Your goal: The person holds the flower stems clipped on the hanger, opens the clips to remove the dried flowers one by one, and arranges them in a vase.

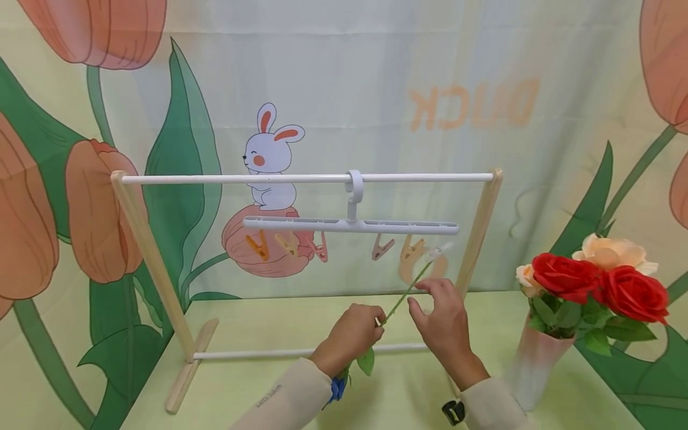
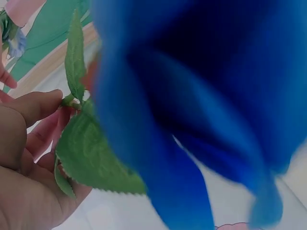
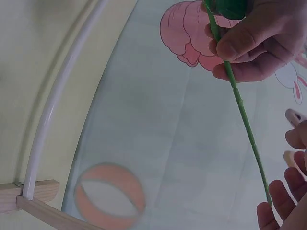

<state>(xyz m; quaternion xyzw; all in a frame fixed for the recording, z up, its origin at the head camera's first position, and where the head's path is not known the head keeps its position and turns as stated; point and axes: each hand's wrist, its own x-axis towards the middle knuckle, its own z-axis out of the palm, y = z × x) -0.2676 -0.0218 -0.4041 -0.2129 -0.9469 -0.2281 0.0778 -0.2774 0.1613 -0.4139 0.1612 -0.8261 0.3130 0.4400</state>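
Observation:
My left hand (image 1: 352, 334) pinches the green stem (image 1: 404, 294) of an artificial blue flower (image 2: 206, 91) near its leaves (image 2: 96, 153). The bloom hangs low, partly behind the left sleeve in the head view, and the stem slants up to the right. Its upper end meets a pale, see-through clip (image 1: 436, 251) under the right end of a white hanger (image 1: 352, 226); I cannot tell whether the clip grips it. Close beside the stem is my right hand (image 1: 445, 322), thumb and fingers apart. In the right wrist view its fingers (image 3: 278, 194) are by the stem's end.
The hanger hooks over the white top bar (image 1: 226, 178) of a wooden rack (image 1: 153, 263). Several coloured clips, such as an orange clip (image 1: 258, 246), hang from it. At the right stands a pink-white vase (image 1: 540, 358) with red roses (image 1: 634, 292) and peach roses. A printed curtain hangs behind.

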